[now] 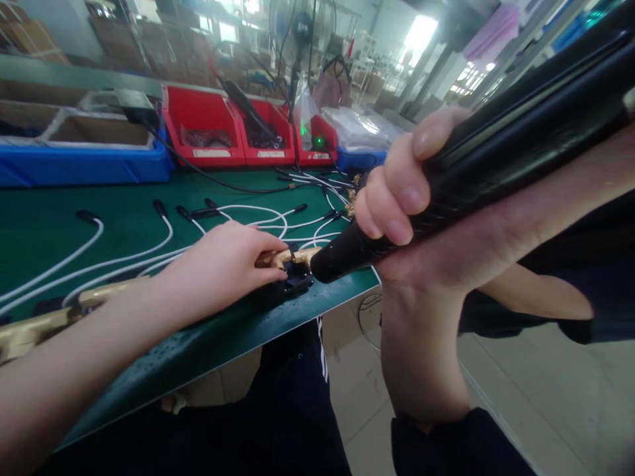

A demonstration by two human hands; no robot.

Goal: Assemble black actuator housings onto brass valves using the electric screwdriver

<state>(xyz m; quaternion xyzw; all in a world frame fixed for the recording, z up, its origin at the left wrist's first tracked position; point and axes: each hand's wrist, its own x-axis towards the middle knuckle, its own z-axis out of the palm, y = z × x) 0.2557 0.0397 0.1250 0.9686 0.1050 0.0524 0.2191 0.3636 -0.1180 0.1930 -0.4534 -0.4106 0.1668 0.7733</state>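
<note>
My right hand [426, 218] is wrapped round a thick black electric screwdriver [516, 139], which slants down from the upper right. Its blunt front end meets or overlaps the right end of a brass fitting [306, 256] at the table edge; its very tip is hidden. With thumb and fingers, my left hand [231, 258] pinches the left part of this fitting, which sits in a small black holder [297, 281]. More brass fittings [37, 330] with white cables lie beneath and beside my left forearm.
White cables with black plugs [159, 207] run over the green tabletop [124, 231]. Behind stand red bins [201, 125] of small parts, a blue crate [84, 165] and a stack of clear plastic bags [357, 129]. A second black tool [248, 109] leans over the bins.
</note>
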